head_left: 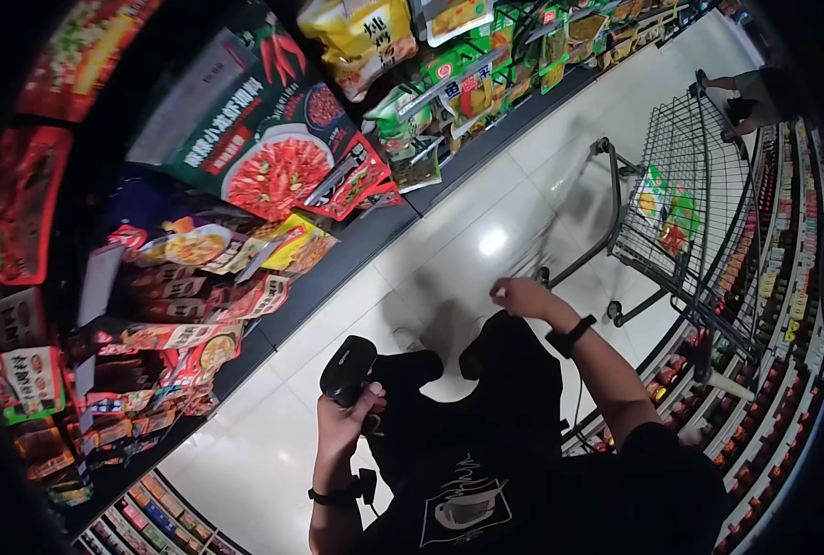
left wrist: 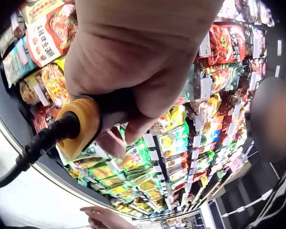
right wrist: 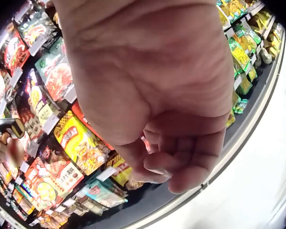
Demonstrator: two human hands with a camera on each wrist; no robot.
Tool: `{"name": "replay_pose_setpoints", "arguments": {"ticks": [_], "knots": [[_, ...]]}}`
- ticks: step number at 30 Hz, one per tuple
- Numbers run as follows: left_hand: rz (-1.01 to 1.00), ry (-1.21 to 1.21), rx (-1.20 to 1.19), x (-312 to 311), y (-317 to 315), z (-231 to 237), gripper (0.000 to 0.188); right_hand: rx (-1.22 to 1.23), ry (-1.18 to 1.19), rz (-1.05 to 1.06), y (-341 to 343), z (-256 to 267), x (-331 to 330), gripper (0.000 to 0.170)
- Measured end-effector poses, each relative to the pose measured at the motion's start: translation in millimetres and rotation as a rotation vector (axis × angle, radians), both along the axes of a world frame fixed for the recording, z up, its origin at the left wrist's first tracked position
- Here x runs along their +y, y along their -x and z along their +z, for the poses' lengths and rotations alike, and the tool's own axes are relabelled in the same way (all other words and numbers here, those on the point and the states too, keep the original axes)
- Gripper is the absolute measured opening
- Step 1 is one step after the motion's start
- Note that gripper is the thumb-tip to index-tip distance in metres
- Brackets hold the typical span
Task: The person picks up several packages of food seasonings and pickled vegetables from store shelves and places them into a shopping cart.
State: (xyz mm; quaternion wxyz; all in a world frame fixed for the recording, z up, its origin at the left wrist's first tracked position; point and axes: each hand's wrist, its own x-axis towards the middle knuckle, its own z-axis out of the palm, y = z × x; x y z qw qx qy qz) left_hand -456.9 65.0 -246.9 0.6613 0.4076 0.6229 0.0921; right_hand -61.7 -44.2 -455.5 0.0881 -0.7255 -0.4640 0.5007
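Note:
My left hand [head_left: 345, 421] grips the handle of a black handheld barcode scanner [head_left: 348, 368], whose head points up past the thumb. In the left wrist view, a yellow ring [left wrist: 93, 119] rings the end of the scanner's grip, and a thick black cable [left wrist: 38, 148] runs out of it. My right hand [head_left: 528, 300] hangs in the air over the aisle floor, nearest to the shopping cart. Its fingers [right wrist: 193, 164] are loosely curled with nothing between them, as the right wrist view shows.
A shelf of packaged foods, with a large green seasoning pouch [head_left: 273, 139] up close, runs along my left. The wire shopping cart [head_left: 689, 194] stands at the right with green packets [head_left: 676, 208] in it. Beyond it are a person [head_left: 754, 97] and another stocked shelf [head_left: 791, 305].

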Motion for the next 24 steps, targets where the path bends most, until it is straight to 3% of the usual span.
{"name": "replay_pose_setpoints", "arguments": {"ticks": [6, 12, 18, 24], "knots": [[-0.164, 0.044, -0.148, 37, -7, -98, 0.027, -0.026, -0.303, -0.076, -14, -134, 142, 0.032], [-0.12, -0.002, -0.172, 50, 1, -184, 0.04, -0.018, -0.623, -0.192, 25, -262, 251, 0.034], [-0.024, -0.088, -0.156, 36, 25, -245, 0.048, 0.018, -0.738, -0.404, 68, -324, 296, 0.052], [0.016, -0.097, -0.331, 36, 39, -309, 0.044, 0.026, -0.717, -0.453, 75, -338, 310, 0.049]]}}
